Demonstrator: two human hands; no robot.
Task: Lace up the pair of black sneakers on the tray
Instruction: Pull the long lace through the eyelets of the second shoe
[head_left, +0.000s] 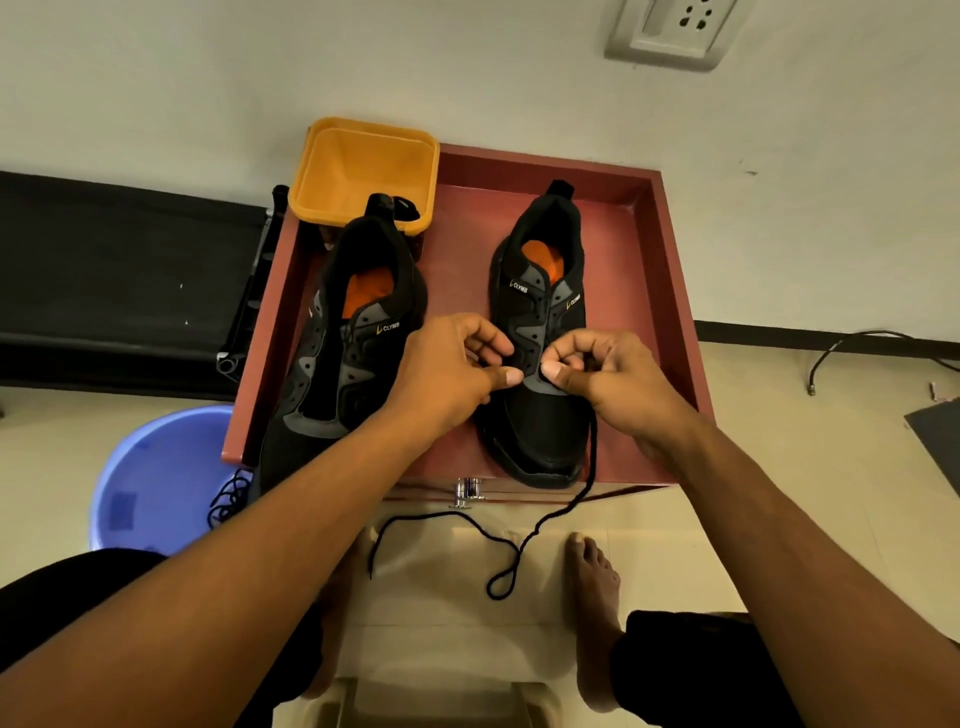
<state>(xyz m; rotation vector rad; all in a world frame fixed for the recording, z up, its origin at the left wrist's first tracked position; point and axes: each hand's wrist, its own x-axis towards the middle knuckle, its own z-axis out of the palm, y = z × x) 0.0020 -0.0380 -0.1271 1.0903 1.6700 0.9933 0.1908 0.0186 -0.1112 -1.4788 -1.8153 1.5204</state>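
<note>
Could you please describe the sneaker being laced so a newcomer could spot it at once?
Find the reddish-brown wooden tray holding two black sneakers. The one being laced lies on its right side. Unlike its neighbour, both hands meet over its lowest eyelets, and a black lace trails from it off the tray's front edge.

Legible text: the brand word "CLYMB" in pale capitals, preceded by a small yellow angular logo mark, appearing three times. One instance on the left sneaker (337, 332), printed on the grey panel beside the tongue, near the orange insole. Two instances on the right sneaker (540, 332), one on each grey upper panel either side of the collar, below the orange insole; the right-hand instance reads tilted and is partly blurred. No other words, numbers, size marks or signs can be read on anything else in view.
</note>
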